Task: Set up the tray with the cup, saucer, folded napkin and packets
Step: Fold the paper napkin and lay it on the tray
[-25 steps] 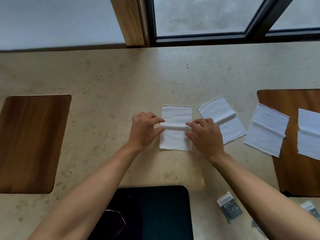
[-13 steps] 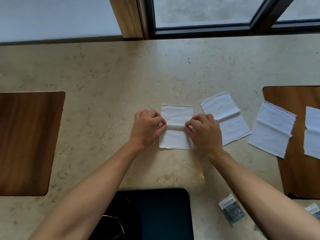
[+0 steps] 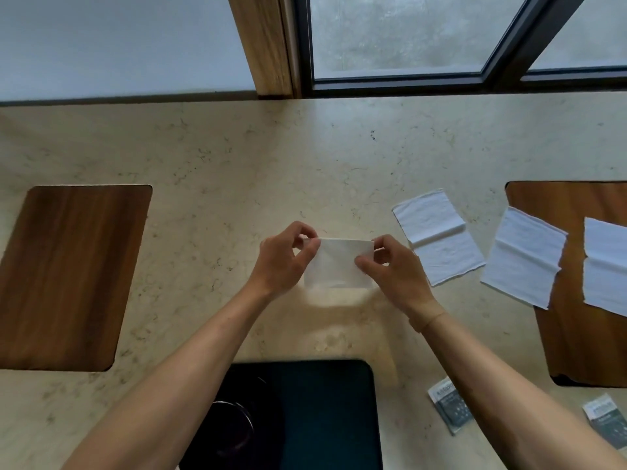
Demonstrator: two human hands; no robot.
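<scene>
A white napkin (image 3: 339, 262), folded in half, hangs just above the counter between my two hands. My left hand (image 3: 283, 257) pinches its upper left corner and my right hand (image 3: 390, 266) pinches its upper right corner. A dark tray (image 3: 325, 415) lies at the near edge below my arms, with a round dark cup or saucer (image 3: 234, 425) dimly visible on its left part. Two grey packets (image 3: 449, 403) (image 3: 607, 418) lie on the counter right of the tray, partly hidden by my right forearm.
Three more white napkins lie flat to the right: one (image 3: 437, 235) on the beige stone counter (image 3: 237, 184), two (image 3: 522, 256) (image 3: 605, 269) on a wooden inlay (image 3: 583, 344). Another wooden inlay (image 3: 68, 276) sits at the left. A window frame (image 3: 305, 45) rises behind.
The napkin lay open and flat with my fingers on its middle crease; now it is folded in half and lifted off the counter by its top corners.
</scene>
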